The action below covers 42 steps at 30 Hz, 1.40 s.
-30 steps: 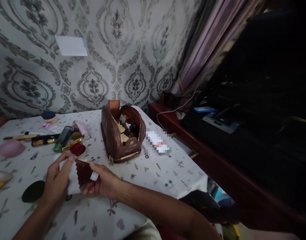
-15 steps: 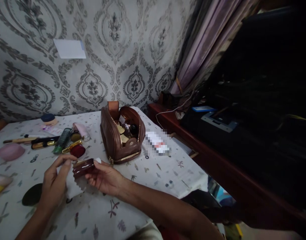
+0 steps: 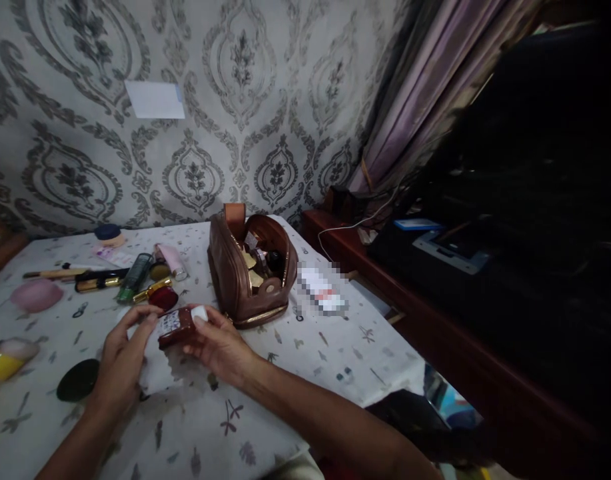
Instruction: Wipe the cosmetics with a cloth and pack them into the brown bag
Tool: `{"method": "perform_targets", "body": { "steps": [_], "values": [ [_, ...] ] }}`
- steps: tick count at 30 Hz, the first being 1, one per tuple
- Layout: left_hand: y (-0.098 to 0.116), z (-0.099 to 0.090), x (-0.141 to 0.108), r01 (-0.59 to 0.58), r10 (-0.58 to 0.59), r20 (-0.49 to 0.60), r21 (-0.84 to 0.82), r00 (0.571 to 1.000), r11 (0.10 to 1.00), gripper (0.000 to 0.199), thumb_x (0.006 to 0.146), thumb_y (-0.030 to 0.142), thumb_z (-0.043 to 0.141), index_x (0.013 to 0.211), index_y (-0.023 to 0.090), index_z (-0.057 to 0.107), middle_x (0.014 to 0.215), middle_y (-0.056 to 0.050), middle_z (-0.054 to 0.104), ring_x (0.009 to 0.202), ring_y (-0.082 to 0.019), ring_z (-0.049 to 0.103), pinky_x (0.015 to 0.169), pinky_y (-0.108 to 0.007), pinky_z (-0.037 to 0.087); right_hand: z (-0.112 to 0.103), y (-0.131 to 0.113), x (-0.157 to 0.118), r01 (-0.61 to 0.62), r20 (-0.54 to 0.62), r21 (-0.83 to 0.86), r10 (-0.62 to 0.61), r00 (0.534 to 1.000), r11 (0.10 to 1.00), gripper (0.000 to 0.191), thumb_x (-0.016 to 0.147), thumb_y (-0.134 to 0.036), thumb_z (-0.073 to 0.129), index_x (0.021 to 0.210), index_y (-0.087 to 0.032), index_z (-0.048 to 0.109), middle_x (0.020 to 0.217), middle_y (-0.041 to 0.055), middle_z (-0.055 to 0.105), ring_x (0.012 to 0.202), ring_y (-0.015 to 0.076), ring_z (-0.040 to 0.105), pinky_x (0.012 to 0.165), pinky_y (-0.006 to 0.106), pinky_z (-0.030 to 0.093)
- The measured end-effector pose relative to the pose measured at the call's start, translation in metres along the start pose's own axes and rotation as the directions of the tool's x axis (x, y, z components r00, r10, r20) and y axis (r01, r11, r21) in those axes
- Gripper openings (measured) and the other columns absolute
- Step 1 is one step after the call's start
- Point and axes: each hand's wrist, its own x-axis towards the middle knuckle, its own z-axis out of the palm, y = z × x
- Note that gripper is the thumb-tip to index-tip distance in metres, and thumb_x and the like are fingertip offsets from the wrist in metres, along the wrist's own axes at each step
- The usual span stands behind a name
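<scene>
One wall (image 3: 195, 60), papered in grey damask. One table (image 3: 205, 427), under a white leaf-print cover; alongside at right, a dark red wooden desk (image 3: 342, 243). One brown bag (image 3: 225, 267), upright towards the back, zip open, small items inside.

Two bare hands, in front of the bag and left of it, over the table. Right hand (image 3: 225, 347): thumb and fingers closed around the capped end of a bottle (image 3: 184, 327). Left hand (image 3: 122, 350): thumb and fingers pinched on a white sheet (image 3: 158, 371), tips close against the bottle's other end, contact there uncertain. Sheet: scallop-edged, below the bottle, material not clear.

One green tube (image 3: 135, 277) and one pink tube (image 3: 170, 260), lying near each other beyond the hands. One dark green oval item (image 3: 78, 380), just beside the left wrist. One pink oval item (image 3: 36, 295), farther left. One bottle, as above: small, brown, tilted, between the hands; purple-printed label facing up, cap white. One red round item (image 3: 164, 297), just beyond the bottle.
</scene>
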Motion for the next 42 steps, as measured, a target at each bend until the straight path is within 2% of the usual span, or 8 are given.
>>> {"method": "perform_targets", "body": {
  "steps": [5,11,16,22,25,30,33,42],
  "values": [
    [0.001,0.001,-0.006,-0.143,0.144,-0.078,0.021,0.987,0.99,0.034,0.08,0.054,0.06,0.092,0.022,0.063,0.101,-0.003,0.065,0.089,-0.021,0.059,0.073,-0.027,0.046,0.002,0.002,0.001,0.044,-0.094,-0.117,-0.055,0.994,0.992,0.058,0.05,-0.051,0.093,0.088,-0.017,0.064,0.08,-0.0012,0.069,0.064,0.0099,0.061,0.054,0.019,0.048],
    [0.0,0.003,-0.016,-0.3,0.308,-0.062,0.119,0.949,0.947,0.027,0.088,0.047,0.052,0.094,0.022,0.062,0.093,-0.002,0.065,0.086,-0.021,0.06,0.075,-0.029,0.046,0.006,-0.006,-0.008,0.112,-0.158,-0.422,-0.195,0.968,0.9,0.055,0.059,-0.063,0.083,0.077,-0.017,0.059,0.057,-0.0084,0.049,0.046,0.0039,0.036,0.039,0.017,0.024],
    [0.0,0.004,-0.017,-0.305,0.319,-0.119,0.122,0.94,0.944,0.021,0.088,0.043,0.053,0.092,0.024,0.061,0.089,-0.001,0.066,0.084,-0.021,0.061,0.078,-0.031,0.046,0.009,-0.016,-0.012,0.17,-0.093,-0.476,-0.241,0.966,0.863,0.054,0.064,-0.062,0.081,0.087,-0.018,0.061,0.059,-0.0088,0.05,0.044,0.0038,0.034,0.038,0.019,0.022],
    [0.013,0.004,-0.021,-0.126,0.13,-0.059,0.067,0.99,0.99,0.026,0.086,0.05,0.054,0.09,0.025,0.061,0.091,-0.002,0.067,0.089,-0.023,0.061,0.078,-0.031,0.047,0.004,-0.033,-0.014,0.142,0.019,-0.489,-0.152,0.988,0.861,0.048,0.068,-0.056,0.081,0.091,-0.02,0.061,0.062,-0.0089,0.052,0.04,0.0031,0.035,0.035,0.018,0.024],
    [0.014,0.005,-0.018,0.033,-0.033,0.113,0.005,0.993,0.999,0.034,0.08,0.057,0.058,0.087,0.024,0.065,0.091,-0.001,0.069,0.085,-0.024,0.062,0.067,-0.028,0.047,-0.004,-0.041,-0.016,0.146,0.104,-0.505,-0.108,0.989,0.851,0.051,0.067,-0.057,0.082,0.095,-0.02,0.062,0.067,-0.0079,0.055,0.042,0.0029,0.038,0.035,0.017,0.029],
    [-0.01,0.015,-0.002,0.369,-0.261,0.416,-0.206,0.871,0.906,0.043,0.062,0.059,0.077,0.075,0.02,0.064,0.07,0.0,0.067,0.061,-0.02,0.061,0.055,-0.027,0.045,-0.013,-0.058,-0.026,0.139,0.177,-0.583,-0.042,0.983,0.8,0.048,0.07,-0.054,0.081,0.099,-0.02,0.064,0.076,-0.0052,0.058,0.051,0.0049,0.048,0.045,0.017,0.041],
    [-0.023,0.025,-0.001,0.476,-0.312,0.501,-0.241,0.807,0.846,0.04,0.056,0.052,0.082,0.067,0.019,0.063,0.063,0.0,0.065,0.054,-0.018,0.058,0.052,-0.026,0.042,-0.015,-0.065,-0.033,0.111,0.176,-0.611,-0.002,0.984,0.783,0.049,0.07,-0.056,0.08,0.097,-0.019,0.063,0.07,-0.0052,0.059,0.052,0.0072,0.053,0.047,0.018,0.042],
    [0.007,0.046,-0.036,0.47,-0.312,0.523,-0.2,0.793,0.86,0.035,0.074,0.055,0.07,0.085,0.023,0.065,0.073,0.0,0.071,0.061,-0.018,0.062,0.059,-0.026,0.042,-0.018,-0.095,-0.061,0.126,0.134,-0.67,-0.048,0.99,0.732,0.036,0.08,-0.046,0.076,0.102,-0.019,0.068,0.079,-0.0013,0.061,0.06,0.0089,0.054,0.055,0.021,0.044]
  ]
}}
